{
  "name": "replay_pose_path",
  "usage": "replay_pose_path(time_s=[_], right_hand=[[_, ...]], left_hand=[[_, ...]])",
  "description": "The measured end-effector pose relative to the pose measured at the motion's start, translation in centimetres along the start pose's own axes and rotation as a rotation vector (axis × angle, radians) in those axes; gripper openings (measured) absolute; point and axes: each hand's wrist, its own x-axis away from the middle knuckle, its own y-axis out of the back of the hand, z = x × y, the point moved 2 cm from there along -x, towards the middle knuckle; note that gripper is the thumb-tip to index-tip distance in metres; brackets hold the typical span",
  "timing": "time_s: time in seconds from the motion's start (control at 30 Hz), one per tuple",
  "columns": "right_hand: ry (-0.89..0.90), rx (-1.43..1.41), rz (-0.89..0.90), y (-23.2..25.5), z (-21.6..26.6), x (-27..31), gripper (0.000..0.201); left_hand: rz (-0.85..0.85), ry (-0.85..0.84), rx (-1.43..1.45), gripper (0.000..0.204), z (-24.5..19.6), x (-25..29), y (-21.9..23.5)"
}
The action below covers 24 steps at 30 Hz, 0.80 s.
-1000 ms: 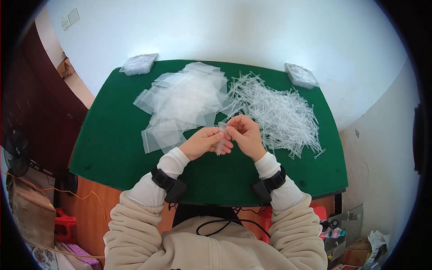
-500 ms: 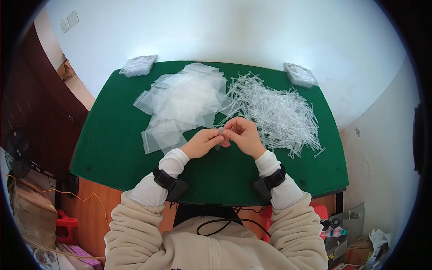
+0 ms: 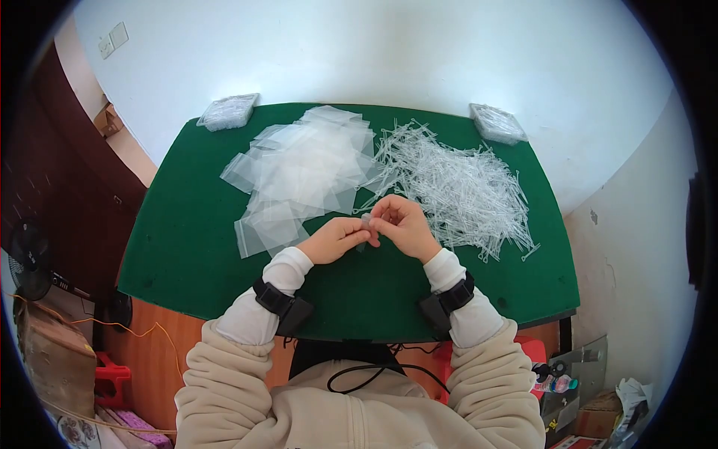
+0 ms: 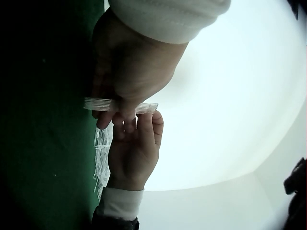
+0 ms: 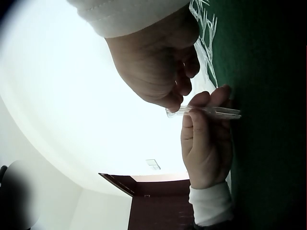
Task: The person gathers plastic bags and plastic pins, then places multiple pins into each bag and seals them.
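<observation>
Both hands meet over the near middle of the green table. In the left hand (image 3: 334,241) is a small bundle of thin clear plastic sticks (image 4: 98,104), gripped between thumb and fingers; the bundle's two ends stick out on either side. The right hand (image 3: 406,230) has curled fingers and pinches the bundle's upper end, as the right wrist view shows at the looped tips (image 5: 171,113). Behind the hands lie a heap of loose clear sticks (image 3: 464,191) to the right and a pile of clear flat bags (image 3: 303,161) to the left.
Wrapped clear packs stand at the back left corner (image 3: 228,112) and back right corner (image 3: 497,124) of the green table (image 3: 194,247). A white wall (image 3: 359,52) rises behind. Below on the left are a red stool (image 3: 112,378) and boxes.
The left hand has turned over and closed further round the bundle, which shows less in the head view than a second ago. The right hand has stayed at its upper end.
</observation>
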Motion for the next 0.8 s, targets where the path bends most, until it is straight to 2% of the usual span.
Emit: replay_pose_path(time_s=[0.2,0.3,0.33,0.43,0.47,0.57,0.6,0.7,0.8], right_hand=[[-0.009,0.012,-0.001,0.3,-0.4,-0.1,0.008],[0.116,0.144,-0.304,1.8,-2.1,-0.9,0.007],[0.115,0.145,-0.301,2.2,-2.3,-0.9,0.007],[0.057,0.631,-0.468,3.8,-2.4,-0.7,0.007],[0.059,0.633,-0.463,3.8,-2.7,-0.7,0.007],[0.162,1.092,-0.36,2.9,-2.8,-0.5,0.01],[0.164,1.093,-0.359,3.0,-2.9,-0.3,0.01],[0.011,1.229,-0.276,2.8,-2.8,0.0,0.011],[-0.052,1.297,-0.241,3.1,-3.1,0.0,0.01]], left_hand=[[0.006,0.011,-0.037,0.023,-0.1,0.0,0.1],[-0.158,0.123,0.279,0.025,0.6,0.1,0.6],[-0.161,0.122,0.28,0.025,0.5,0.2,0.7],[-0.467,0.153,0.526,0.027,0.6,0.3,2.0],[-0.472,0.152,0.528,0.027,0.6,0.5,2.3],[-0.647,0.19,0.64,0.03,0.9,0.8,3.4],[-0.649,0.188,0.64,0.03,1.1,0.8,3.5],[-0.668,0.207,0.673,0.03,1.2,0.9,3.7],[-0.651,0.214,0.671,0.029,1.3,0.9,3.7]])
